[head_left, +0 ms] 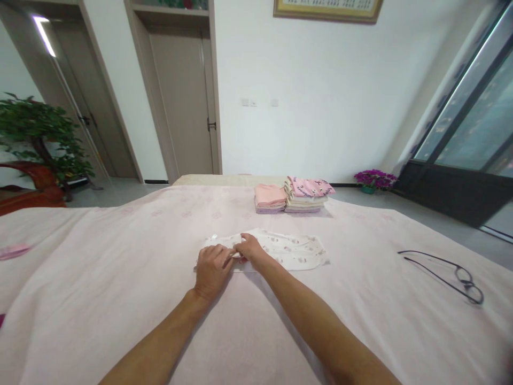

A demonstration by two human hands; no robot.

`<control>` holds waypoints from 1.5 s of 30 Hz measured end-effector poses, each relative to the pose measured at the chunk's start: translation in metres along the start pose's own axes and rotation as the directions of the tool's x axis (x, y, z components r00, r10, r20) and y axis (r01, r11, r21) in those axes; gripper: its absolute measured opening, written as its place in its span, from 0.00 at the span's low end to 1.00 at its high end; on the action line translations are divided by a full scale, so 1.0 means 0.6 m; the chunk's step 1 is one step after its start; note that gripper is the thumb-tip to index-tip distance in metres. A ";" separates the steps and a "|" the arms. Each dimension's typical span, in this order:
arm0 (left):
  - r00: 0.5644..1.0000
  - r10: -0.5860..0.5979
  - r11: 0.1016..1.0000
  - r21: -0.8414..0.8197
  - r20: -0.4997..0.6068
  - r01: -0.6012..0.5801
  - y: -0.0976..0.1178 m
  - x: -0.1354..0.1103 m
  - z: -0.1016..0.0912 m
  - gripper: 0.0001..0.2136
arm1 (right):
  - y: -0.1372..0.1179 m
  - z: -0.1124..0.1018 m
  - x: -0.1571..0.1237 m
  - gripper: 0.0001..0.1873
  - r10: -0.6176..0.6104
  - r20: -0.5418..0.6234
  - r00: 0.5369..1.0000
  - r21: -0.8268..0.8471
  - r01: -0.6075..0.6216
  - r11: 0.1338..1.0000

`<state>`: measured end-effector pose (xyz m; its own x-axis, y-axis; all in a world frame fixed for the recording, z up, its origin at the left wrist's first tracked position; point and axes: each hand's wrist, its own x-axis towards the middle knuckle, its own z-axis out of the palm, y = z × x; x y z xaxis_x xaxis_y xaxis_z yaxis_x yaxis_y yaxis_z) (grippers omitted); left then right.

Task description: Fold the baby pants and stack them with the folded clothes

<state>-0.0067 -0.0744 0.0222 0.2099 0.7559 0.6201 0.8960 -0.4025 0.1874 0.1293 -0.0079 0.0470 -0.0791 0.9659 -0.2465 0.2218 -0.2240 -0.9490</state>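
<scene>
A small white garment with a faint pink print (288, 250) lies flat on the pink bedsheet (120, 267) in front of me. My left hand (211, 270) rests on its left end with the fingers curled over the cloth. My right hand (249, 247) pinches the same end of the garment just beside the left hand. Both hands touch each other at the fingertips.
Two stacks of folded clothes (294, 195) sit farther back on the bed. A pair of black glasses (449, 272) lies to the right. A pink cloth scrap (14, 250) shows at the far left. Doors, a potted plant (38, 133) and a window stand around the room.
</scene>
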 end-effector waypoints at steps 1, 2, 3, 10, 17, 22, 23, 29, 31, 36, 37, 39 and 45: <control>1.000 -0.007 1.000 0.020 -0.016 0.007 0.000 0.000 0.001 0.10 | -0.002 -0.003 0.002 0.35 -0.019 -0.024 1.000 0.006 0.019 1.000; 0.999 -0.020 0.999 0.041 -0.034 0.022 0.000 -0.001 0.001 0.14 | -0.004 -0.008 0.004 0.38 -0.036 -0.045 0.998 0.015 0.037 0.999; 0.998 -0.038 0.997 0.058 -0.053 0.041 -0.002 -0.001 0.003 0.18 | -0.008 -0.015 0.004 0.38 -0.050 -0.063 0.997 0.023 0.051 0.998; 0.988 -0.150 0.985 0.080 -0.020 0.151 -0.024 0.000 0.016 0.24 | -0.040 -0.099 -0.008 0.39 -0.269 -0.161 0.950 0.064 0.282 0.957; 0.993 -0.103 0.993 0.061 0.064 0.099 -0.019 0.000 0.029 0.27 | -0.014 -0.207 -0.015 0.38 -0.339 -0.212 0.917 -0.023 0.342 0.940; 0.994 0.010 0.999 0.043 0.111 -0.014 0.007 0.000 0.037 0.25 | 0.043 -0.290 -0.012 0.37 -0.362 -0.274 0.891 -0.188 0.320 0.929; 0.993 0.037 0.998 0.037 0.113 -0.041 0.012 0.000 0.039 0.25 | 0.053 -0.304 -0.013 0.37 -0.376 -0.283 0.882 -0.237 0.315 0.919; 0.970 0.225 0.974 -0.018 0.090 -0.225 0.023 0.000 0.056 0.21 | 0.097 -0.361 -0.028 0.33 -0.440 -0.321 0.839 -0.563 0.204 0.801; 0.960 0.269 0.963 -0.037 0.078 -0.266 0.023 0.001 0.060 0.20 | 0.111 -0.367 -0.034 0.32 -0.443 -0.321 0.837 -0.625 0.164 0.763; 0.941 0.326 0.945 -0.065 0.089 -0.321 0.021 0.000 0.063 0.20 | 0.130 -0.364 -0.048 0.30 -0.451 -0.283 0.846 -0.751 0.097 0.653; 0.937 0.336 0.941 -0.073 0.092 -0.330 0.020 -0.001 0.064 0.21 | 0.129 -0.363 -0.050 0.30 -0.454 -0.273 0.848 -0.772 0.088 0.629; 0.925 0.366 0.929 -0.092 0.102 -0.357 0.018 -0.003 0.067 0.21 | 0.125 -0.362 -0.056 0.30 -0.456 -0.267 0.849 -0.806 0.063 0.589; 0.902 0.403 0.914 -0.119 0.151 -0.389 0.012 -0.008 0.074 0.22 | 0.122 -0.365 -0.067 0.29 -0.456 -0.273 0.847 -0.849 0.011 0.528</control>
<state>0.0164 -0.0579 -0.0133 0.6099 0.5978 0.5202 0.6908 -0.7228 0.0206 0.3617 -0.0347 0.0307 0.0967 0.9557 0.2780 0.9416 0.0026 -0.3366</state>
